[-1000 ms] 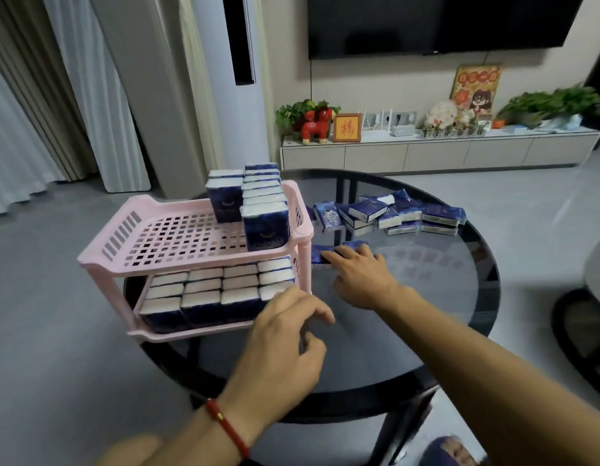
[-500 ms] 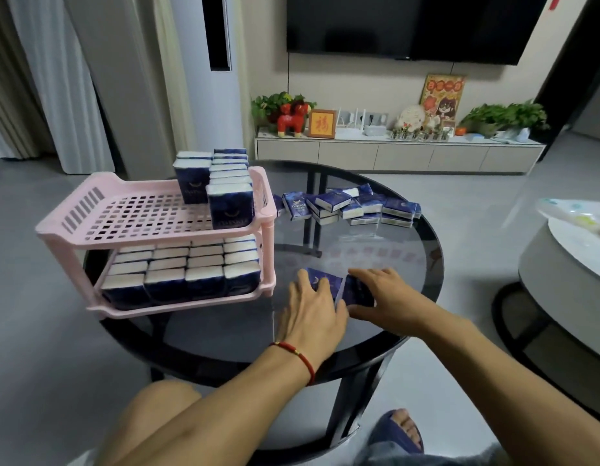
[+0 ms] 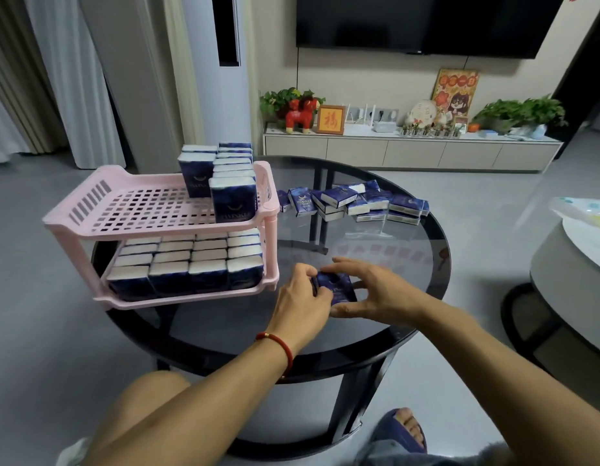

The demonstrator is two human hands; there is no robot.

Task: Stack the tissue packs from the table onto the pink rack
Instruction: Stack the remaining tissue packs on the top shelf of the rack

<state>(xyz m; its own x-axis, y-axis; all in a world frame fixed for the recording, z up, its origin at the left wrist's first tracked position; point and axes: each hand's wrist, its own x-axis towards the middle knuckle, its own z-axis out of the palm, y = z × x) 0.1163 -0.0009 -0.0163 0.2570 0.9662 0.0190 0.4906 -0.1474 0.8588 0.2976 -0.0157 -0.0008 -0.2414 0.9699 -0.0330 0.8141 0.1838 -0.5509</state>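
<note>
Round dark glass tabletop [image 3: 375,250]: smooth, glossy, mirroring the packs; black rim and legs looking like painted metal, satin. Two-tier pink slotted rack [image 3: 90,213]: moulded plastic, slight sheen, perforated shelves. Navy-and-white tissue packs on rack [image 3: 233,200] and loose pile [image 3: 355,203]: thin plastic film wrap, glossy, catching light. Pack under both hands [image 3: 337,287]: same shiny film. Red bracelet [image 3: 280,344] on left wrist: looking like matt cord. Grey floor [image 3: 29,314]: smooth, low sheen.
</note>
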